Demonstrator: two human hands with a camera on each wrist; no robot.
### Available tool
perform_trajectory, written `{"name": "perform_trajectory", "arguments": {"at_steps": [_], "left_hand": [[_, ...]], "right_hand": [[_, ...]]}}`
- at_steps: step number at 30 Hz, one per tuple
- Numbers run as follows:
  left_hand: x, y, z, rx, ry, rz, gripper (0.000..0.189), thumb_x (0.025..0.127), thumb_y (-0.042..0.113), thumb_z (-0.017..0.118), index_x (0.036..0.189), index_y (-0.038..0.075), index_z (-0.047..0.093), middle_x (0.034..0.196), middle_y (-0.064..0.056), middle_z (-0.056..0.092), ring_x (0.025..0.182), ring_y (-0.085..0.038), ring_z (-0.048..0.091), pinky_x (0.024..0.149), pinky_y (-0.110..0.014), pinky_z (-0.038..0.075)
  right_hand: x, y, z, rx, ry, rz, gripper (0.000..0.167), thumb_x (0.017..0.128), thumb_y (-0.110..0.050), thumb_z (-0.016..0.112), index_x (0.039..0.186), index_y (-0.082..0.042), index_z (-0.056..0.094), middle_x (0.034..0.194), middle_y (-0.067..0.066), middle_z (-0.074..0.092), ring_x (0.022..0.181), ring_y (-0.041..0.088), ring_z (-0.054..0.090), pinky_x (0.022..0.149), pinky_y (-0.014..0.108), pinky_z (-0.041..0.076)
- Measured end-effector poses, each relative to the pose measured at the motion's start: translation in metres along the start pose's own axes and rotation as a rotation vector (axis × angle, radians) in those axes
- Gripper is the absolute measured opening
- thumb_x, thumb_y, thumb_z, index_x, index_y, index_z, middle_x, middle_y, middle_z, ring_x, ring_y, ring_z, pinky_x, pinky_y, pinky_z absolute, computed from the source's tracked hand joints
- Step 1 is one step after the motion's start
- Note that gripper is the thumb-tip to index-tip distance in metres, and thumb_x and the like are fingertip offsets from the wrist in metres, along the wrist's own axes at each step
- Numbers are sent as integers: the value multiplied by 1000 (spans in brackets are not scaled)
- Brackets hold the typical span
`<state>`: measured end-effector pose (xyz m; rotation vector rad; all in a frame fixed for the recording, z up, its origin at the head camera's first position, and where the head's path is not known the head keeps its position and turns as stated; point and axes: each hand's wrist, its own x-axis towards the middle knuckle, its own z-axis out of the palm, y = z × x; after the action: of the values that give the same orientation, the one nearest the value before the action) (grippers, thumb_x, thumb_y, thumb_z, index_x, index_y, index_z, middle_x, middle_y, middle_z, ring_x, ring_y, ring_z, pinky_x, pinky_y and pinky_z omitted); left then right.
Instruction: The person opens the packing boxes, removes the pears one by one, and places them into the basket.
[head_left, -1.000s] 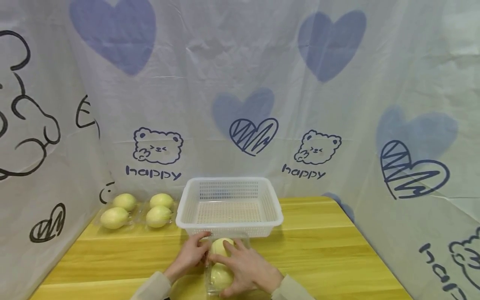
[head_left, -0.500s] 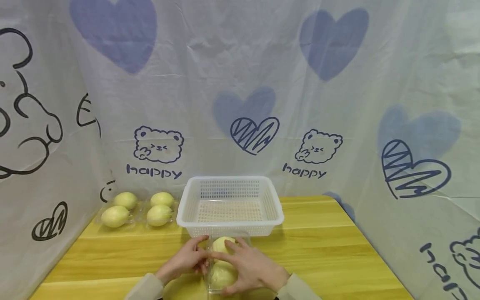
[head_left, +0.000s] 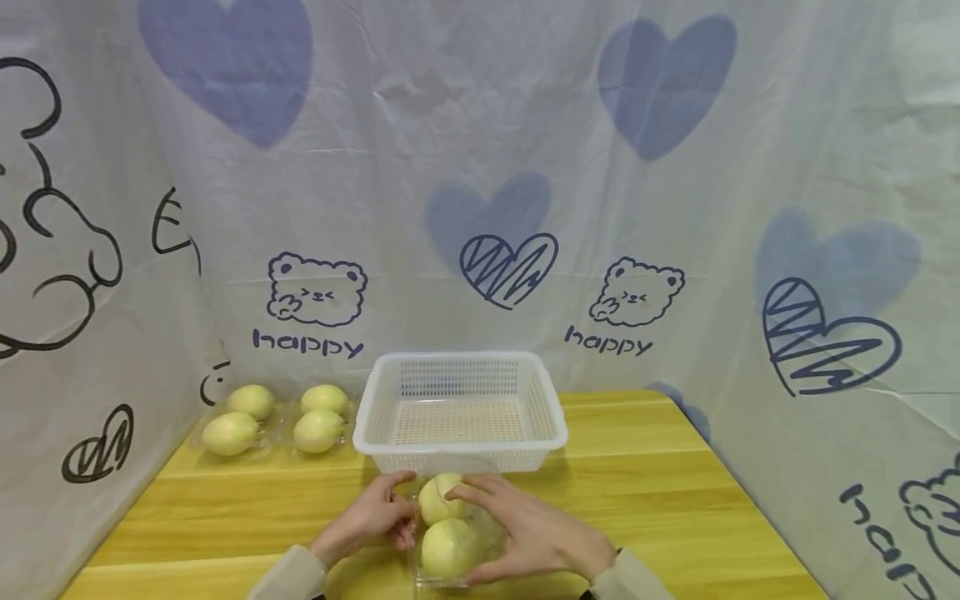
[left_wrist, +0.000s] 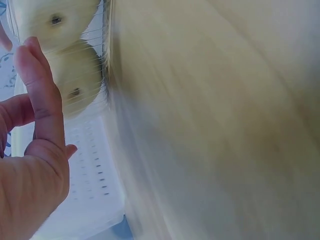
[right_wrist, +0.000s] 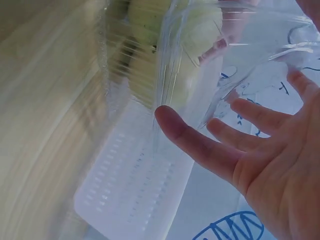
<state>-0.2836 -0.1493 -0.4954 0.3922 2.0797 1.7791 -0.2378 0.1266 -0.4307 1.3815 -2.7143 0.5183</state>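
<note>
A clear plastic clamshell box with two round, pale yellow-green fruits stands in front of the basket. Its transparent lid is tilted up on the right, away from the fruits. My right hand spans the lid, thumb near the close end and fingers toward the far end, holding it. Against the box's left side rests my left hand, one finger straight along the wall in the left wrist view. Both fruits show through the ribbed side there.
A white perforated basket stands just behind the box. Back left on the wooden table are two more clear boxes, each with two such fruits. A printed curtain hangs behind and along both sides.
My right hand has moved right and raised the lid's near side off the fruits, which now show more plainly. The left hand has stayed beside the box, shifted slightly left from its first position.
</note>
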Motion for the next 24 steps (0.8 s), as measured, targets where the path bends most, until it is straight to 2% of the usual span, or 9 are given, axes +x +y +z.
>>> {"name": "perform_trajectory", "arguments": {"at_steps": [5,10,13,16,19,21,24], "left_hand": [[0,1,0,-18,2,-3,71,93,2,55,148,-15,14,62,-5,64,48,-10,62,47,-27,54],[-1,3,0,-19,-8,-12,71,94,3,56,149,-15,15,63,-5,63,48,-10,62,47,-25,53],[-2,3,0,-21,-18,-13,70,95,4,55,149,-14,15,63,-5,62,49,-10,62,47,-25,53],[-3,2,0,-29,-28,-3,69,95,4,55,149,-14,15,62,-4,62,48,-10,62,47,-25,53],[-4,0,0,-34,-35,4,68,96,3,55,149,-14,16,63,-4,61,48,-10,61,47,-25,53],[-4,-1,0,-33,-37,8,68,96,3,55,149,-14,16,63,-4,61,48,-10,61,47,-26,53],[-3,-1,0,-33,-33,6,68,96,3,55,149,-13,16,62,-4,61,47,-9,61,47,-26,53]], "right_hand": [[-6,-1,-8,90,5,59,87,82,-66,65,152,-32,26,153,-3,39,136,20,45,107,46,43],[-9,-9,-18,124,21,159,67,95,-60,47,149,-24,29,150,3,44,132,24,49,106,46,44],[-11,-13,-23,133,37,190,58,101,-53,40,151,-27,26,149,3,42,130,25,51,103,47,45],[-15,-17,-29,101,44,218,54,101,-51,40,150,-31,31,142,-1,46,120,23,57,94,45,51],[-20,-17,-39,85,66,248,44,100,-51,44,140,-33,46,124,-6,54,99,11,61,78,33,53],[-23,-15,-48,110,72,268,41,100,-53,45,132,-30,54,116,-9,57,89,5,59,71,26,50],[-29,-6,-61,181,62,284,35,100,-50,46,122,-27,60,104,-10,62,81,1,57,67,24,49]]}}
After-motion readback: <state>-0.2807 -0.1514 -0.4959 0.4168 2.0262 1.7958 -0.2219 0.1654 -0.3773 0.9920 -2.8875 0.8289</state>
